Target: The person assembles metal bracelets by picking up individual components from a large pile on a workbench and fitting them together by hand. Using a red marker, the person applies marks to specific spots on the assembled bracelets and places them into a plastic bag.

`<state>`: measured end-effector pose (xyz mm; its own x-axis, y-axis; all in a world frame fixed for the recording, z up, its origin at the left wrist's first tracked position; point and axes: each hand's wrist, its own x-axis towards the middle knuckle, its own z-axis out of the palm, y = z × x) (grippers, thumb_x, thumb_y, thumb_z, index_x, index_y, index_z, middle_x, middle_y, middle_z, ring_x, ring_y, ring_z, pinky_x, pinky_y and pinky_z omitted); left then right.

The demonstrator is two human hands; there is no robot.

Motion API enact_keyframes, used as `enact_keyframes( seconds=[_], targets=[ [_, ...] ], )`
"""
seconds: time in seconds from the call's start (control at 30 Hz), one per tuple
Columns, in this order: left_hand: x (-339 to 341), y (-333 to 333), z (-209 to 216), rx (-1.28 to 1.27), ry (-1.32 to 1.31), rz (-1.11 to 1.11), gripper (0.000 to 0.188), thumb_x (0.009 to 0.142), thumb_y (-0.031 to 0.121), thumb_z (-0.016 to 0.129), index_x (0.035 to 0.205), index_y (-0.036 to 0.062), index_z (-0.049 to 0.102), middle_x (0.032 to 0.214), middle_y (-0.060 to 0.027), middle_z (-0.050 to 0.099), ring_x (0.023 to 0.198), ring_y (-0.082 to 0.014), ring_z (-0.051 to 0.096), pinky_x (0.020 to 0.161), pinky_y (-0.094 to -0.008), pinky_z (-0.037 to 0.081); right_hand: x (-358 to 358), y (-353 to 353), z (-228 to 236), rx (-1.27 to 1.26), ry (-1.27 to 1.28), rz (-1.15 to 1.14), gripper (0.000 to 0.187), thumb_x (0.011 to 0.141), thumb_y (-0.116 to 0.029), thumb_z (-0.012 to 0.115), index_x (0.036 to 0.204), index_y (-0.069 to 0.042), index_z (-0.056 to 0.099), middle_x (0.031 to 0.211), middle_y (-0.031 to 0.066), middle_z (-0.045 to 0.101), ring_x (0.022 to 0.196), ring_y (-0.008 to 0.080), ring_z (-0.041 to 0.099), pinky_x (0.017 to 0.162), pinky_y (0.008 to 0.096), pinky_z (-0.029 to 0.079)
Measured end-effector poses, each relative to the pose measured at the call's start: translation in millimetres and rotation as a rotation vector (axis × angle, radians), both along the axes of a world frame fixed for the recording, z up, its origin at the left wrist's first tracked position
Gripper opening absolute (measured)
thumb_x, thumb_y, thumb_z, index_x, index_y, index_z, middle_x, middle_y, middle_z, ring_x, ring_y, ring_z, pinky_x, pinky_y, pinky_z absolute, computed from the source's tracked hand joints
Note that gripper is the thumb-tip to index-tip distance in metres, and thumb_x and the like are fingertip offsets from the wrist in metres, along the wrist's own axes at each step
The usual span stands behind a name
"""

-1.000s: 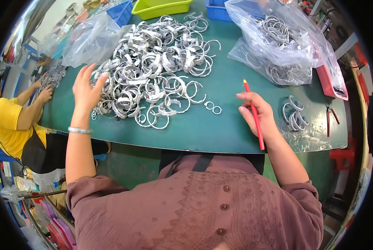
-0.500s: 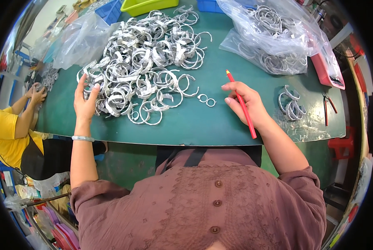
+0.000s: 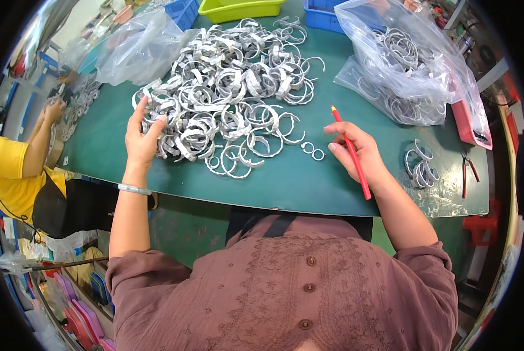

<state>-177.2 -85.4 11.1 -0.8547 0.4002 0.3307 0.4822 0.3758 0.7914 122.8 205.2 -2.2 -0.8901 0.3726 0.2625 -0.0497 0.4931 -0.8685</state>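
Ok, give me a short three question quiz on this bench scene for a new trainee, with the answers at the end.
1. True or false: the right hand holds a red pencil.
2. Which thing does the left hand touch?
A. the lime green tray
B. the heap of silver metal rings
C. the red-handled pliers
3. Fill in: the two small rings lie on the green table between the heap and the ____ hand.

Key
1. True.
2. B: the fingers rest on the heap's left edge.
3. Right.
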Motion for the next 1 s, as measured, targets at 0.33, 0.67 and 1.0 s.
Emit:
enact_keyframes(
  seconds=[0.33, 0.67, 1.0],
  targets=[
    [40.8, 16.3, 7.8, -0.066, 0.056, 0.057, 0.058, 0.069, 0.018, 0.067, 0.123, 0.0101, 0.047, 0.114, -0.0151, 0.049, 0.107, -0.0247, 0.047, 0.091, -0.0332, 0.036, -3.9, -1.9, 5.0, -0.007, 0.012, -0.007, 0.026, 0.075, 0.002, 0.059, 0.100, -0.003, 0.054, 0.076, 0.0027, 0.050, 0.062, 0.0083, 0.046, 0.057, 0.0223, 0.039],
    [101.5, 43.3, -3.6, -0.179, 0.306, 0.040, 0.068, 0.071, 0.029, 0.064, 0.129, 0.0058, 0.036, 0.112, -0.0207, 0.046, 0.099, -0.0343, 0.045, 0.088, -0.0402, 0.034, 2.1, 5.9, 7.7, -0.011, 0.018, -0.046, 0.025, 0.076, 0.001, 0.059, 0.100, -0.003, 0.054, 0.072, 0.0020, 0.050, 0.061, 0.0077, 0.045, 0.057, 0.0216, 0.039],
    [146.8, 69.1, -0.1, -0.176, 0.305, -0.005, 0.081, 0.069, 0.028, 0.066, 0.133, 0.0015, 0.023, 0.114, -0.0225, 0.036, 0.100, -0.0347, 0.038, 0.090, -0.0418, 0.028, 6.2, 7.5, 12.9, -0.002, 0.047, -0.083, 0.022, 0.077, 0.002, 0.056, 0.099, -0.002, 0.054, 0.071, 0.0016, 0.049, 0.060, 0.0069, 0.046, 0.056, 0.0211, 0.039]
  ],
)
